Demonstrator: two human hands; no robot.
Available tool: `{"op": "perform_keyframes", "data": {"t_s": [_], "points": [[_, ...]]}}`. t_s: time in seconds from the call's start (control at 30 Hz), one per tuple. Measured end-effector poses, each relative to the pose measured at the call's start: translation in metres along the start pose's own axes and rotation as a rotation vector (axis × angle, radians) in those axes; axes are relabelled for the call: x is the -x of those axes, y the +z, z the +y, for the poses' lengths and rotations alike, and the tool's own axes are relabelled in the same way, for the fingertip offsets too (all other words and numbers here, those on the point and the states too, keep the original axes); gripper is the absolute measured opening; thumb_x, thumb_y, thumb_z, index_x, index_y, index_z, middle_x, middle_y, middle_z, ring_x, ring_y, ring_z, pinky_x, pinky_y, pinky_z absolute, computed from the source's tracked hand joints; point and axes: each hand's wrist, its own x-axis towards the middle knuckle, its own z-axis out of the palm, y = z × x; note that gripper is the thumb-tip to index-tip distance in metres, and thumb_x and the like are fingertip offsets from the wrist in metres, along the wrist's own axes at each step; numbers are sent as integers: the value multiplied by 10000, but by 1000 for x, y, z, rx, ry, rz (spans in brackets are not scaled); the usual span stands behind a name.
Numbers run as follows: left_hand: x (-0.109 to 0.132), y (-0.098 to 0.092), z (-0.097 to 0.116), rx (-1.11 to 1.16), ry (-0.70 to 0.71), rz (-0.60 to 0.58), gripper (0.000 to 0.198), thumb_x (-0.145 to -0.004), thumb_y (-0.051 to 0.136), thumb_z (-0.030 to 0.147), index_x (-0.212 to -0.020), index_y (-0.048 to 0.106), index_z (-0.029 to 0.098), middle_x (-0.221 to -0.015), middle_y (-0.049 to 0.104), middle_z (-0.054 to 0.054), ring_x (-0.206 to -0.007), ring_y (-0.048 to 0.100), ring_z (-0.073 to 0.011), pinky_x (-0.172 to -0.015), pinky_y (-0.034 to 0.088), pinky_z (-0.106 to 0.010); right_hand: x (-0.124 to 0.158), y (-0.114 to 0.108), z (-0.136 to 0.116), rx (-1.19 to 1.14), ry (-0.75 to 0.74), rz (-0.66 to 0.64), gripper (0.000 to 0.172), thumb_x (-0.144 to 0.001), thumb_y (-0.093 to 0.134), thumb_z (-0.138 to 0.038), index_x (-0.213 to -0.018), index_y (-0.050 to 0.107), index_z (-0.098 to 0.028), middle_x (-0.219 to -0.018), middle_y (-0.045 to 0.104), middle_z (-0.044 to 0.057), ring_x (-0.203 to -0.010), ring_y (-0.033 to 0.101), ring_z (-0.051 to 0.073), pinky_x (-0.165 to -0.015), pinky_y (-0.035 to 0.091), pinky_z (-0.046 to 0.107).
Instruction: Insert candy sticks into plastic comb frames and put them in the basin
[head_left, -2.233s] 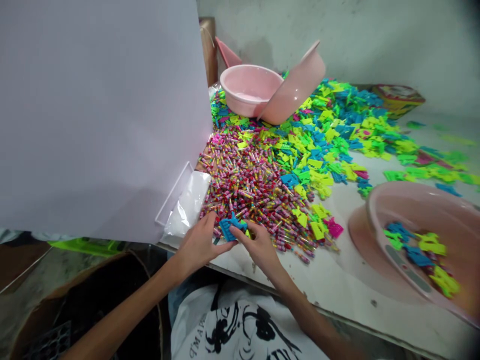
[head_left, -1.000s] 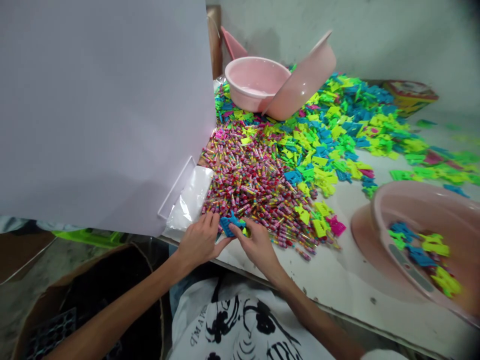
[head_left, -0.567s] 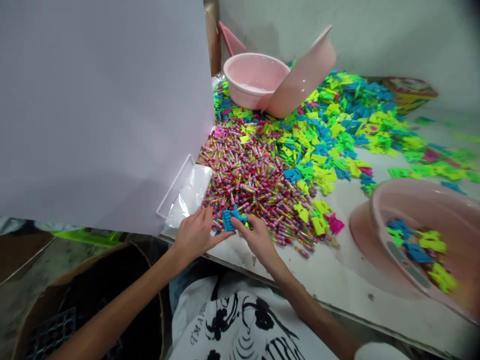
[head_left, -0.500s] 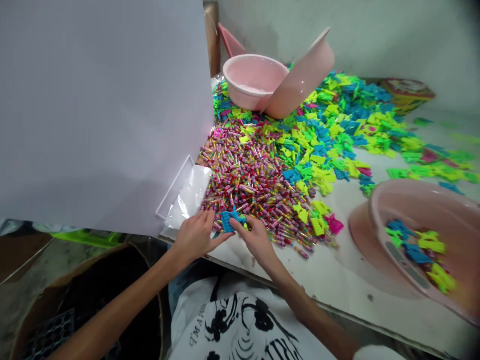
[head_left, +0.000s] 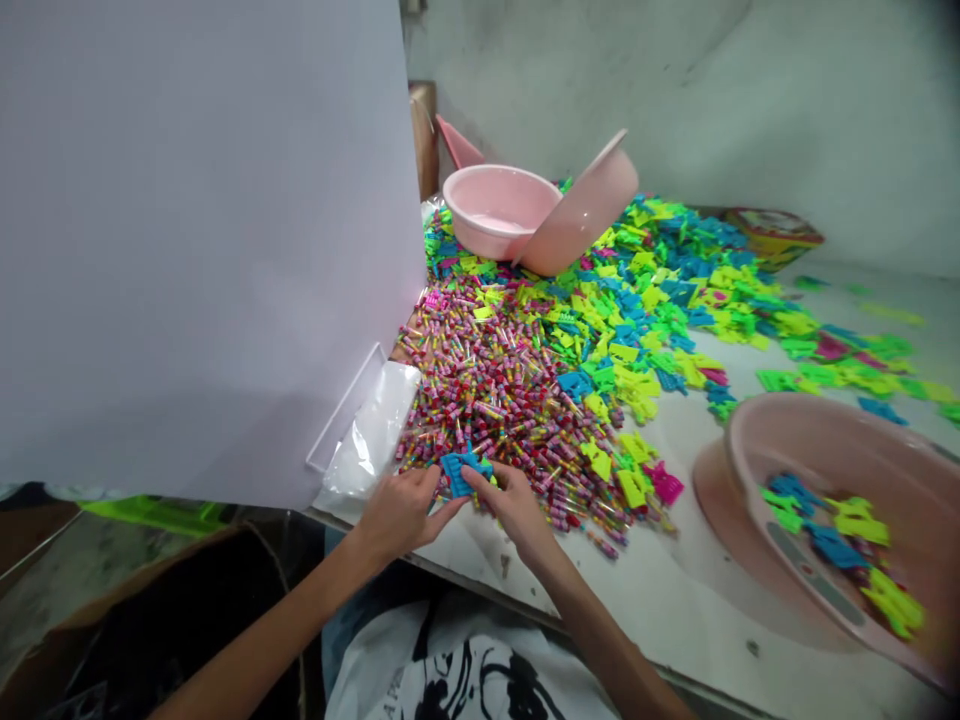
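Note:
Both my hands meet low over the near edge of a heap of small candy-like tubes (head_left: 495, 385) with pink and multicoloured wrapping. Between them is a flat blue plastic toy piece (head_left: 455, 475) with ridges. My right hand (head_left: 519, 508) pinches it between thumb and fingers, and a bit of green shows by those fingertips. On the other side, my left hand (head_left: 401, 512) has its fingers curled at the piece's left edge, its thumb just below. The exact grip of the left fingertips is partly hidden.
Behind the tubes spreads a pile of yellow, green and blue plastic pieces (head_left: 637, 345). Two pink basins (head_left: 487, 240) rest on it, one tilted. A larger pink basin (head_left: 739, 440) holding several pieces stands right. A big white panel (head_left: 210, 250) blocks the left, beside clear plastic bags (head_left: 371, 430).
The view has tilted upward a little, so the table and hands sit lower in the picture. Both hands keep the blue piece between them, with little visible change in grip.

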Motion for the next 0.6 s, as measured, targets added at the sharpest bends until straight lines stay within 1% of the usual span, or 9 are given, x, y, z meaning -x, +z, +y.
{"op": "perform_keyframes", "data": {"t_s": [0.07, 0.17, 0.23, 0.27, 0.33, 0.37, 0.43, 0.53, 0.6], "points": [[-7, 2, 9, 84, -87, -14, 373, -952, 466, 529, -877, 560, 176, -726, 683, -65, -683, 690, -228, -579, 491, -296, 0, -2, 0, -98, 30, 73, 366, -775, 687, -539, -737, 656, -176, -598, 568, -17, -515, 469, 128, -479, 367, 231], [-19, 6, 28, 259, -189, -73, 383, -954, 456, 543, -908, 580, 183, -753, 690, -51, -704, 685, -223, -614, 502, -303, 0, -3, 1, -371, 66, 223, 368, -780, 704, -484, -1034, 670, -220, -894, 697, 16, -693, 614, 162, -603, 473, 243], [-26, 8, 39, 354, -155, -100, 354, -962, 459, 518, -949, 597, 193, -857, 699, -56, -794, 687, -221, -677, 520, -312, -4, -4, 1, -537, 64, 248, 402, -791, 673, -456, -1126, 651, -235, -1036, 707, 37, -839, 660, 191, -699, 511, 269], [-30, 8, 43, 383, -118, -95, 329, -968, 459, 495, -982, 603, 199, -929, 697, -62, -860, 680, -219, -722, 527, -316, -6, -6, 2, -598, 59, 248, 406, -793, 646, -452, -1133, 653, -230, -1049, 711, 48, -878, 668, 207, -725, 520, 288], [-41, 6, 44, 394, -69, -27, 285, -985, 448, 436, -1038, 608, 207, -1027, 673, -72, -976, 648, -216, -818, 522, -327, -13, -16, 2, -623, 32, 276, 416, -799, 580, -453, -1135, 657, -220, -1028, 719, 63, -894, 679, 232, -734, 532, 327], [-47, 4, 41, 372, -59, 23, 267, -994, 436, 402, -1060, 608, 208, -1049, 662, -75, -1014, 628, -213, -866, 510, -335, -17, -24, 1, -549, 1, 322, 421, -806, 544, -456, -1135, 658, -219, -1015, 720, 65, -882, 682, 237, -724, 534, 339], [-61, 0, 32, 264, -52, 88, 243, -1001, 420, 328, -1108, 601, 206, -1078, 649, -78, -1055, 595, -212, -941, 480, -361, -23, -46, -1, -275, -78, 454, 424, -819, 485, -461, -1112, 667, -214, -1009, 715, 67, -869, 676, 238, -729, 530, 354], [-82, 3, 17, 116, -42, 79, 280, -974, 444, 233, -1227, 563, 210, -1174, 616, -84, -1108, 556, -224, -979, 457, -388, -25, -88, -10, 93, -169, 593, 400, -811, 491, -480, -1013, 694, -201, -1018, 701, 74, -942, 639, 251, -853, 488, 387], [-93, 11, 12, 98, -52, 65, 296, -942, 490, 220, -1226, 568, 200, -1187, 591, -102, -1114, 543, -244, -950, 469, -394, -19, -115, -15, 191, -188, 621, 348, -772, 575, -493, -910, 706, -201, -1007, 689, 80, -1016, 597, 277, -957, 419, 416]]}}
